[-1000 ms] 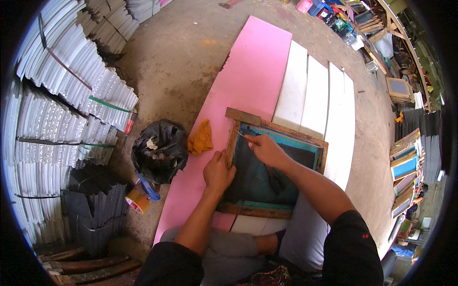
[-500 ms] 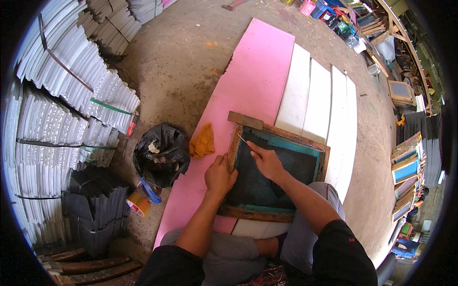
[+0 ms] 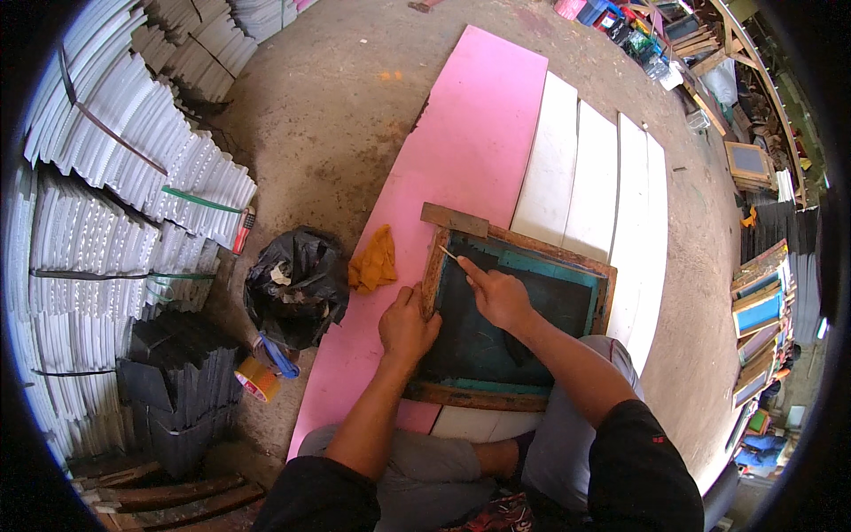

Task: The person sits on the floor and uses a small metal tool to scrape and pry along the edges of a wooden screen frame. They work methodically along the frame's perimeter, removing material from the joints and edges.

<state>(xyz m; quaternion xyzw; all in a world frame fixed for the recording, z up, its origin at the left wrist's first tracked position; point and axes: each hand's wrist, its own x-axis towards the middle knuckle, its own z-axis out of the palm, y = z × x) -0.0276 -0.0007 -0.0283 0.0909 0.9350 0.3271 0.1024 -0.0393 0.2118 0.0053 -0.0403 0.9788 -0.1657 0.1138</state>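
A wooden screen-printing frame, with dark mesh edged in teal, lies tilted over my lap and the pink board. My left hand is closed round the frame's left side, its thumb toward the mesh. In my right hand is a thin, pale stick-like tool, its kind too small to tell. The tool's tip is at the frame's inner edge near the upper left corner. Across that corner rests a flat brown strip. An orange-yellow cloth sits crumpled left of the frame.
Under the frame are a pink board and white boards. A black plastic bag and a tape roll are at left, beside stacked grey-white sheets and black sheets. More frames lean at far right.
The view has shifted slightly. Both hands keep nearly the same places on the frame, and the thin tool stays at its upper left corner.
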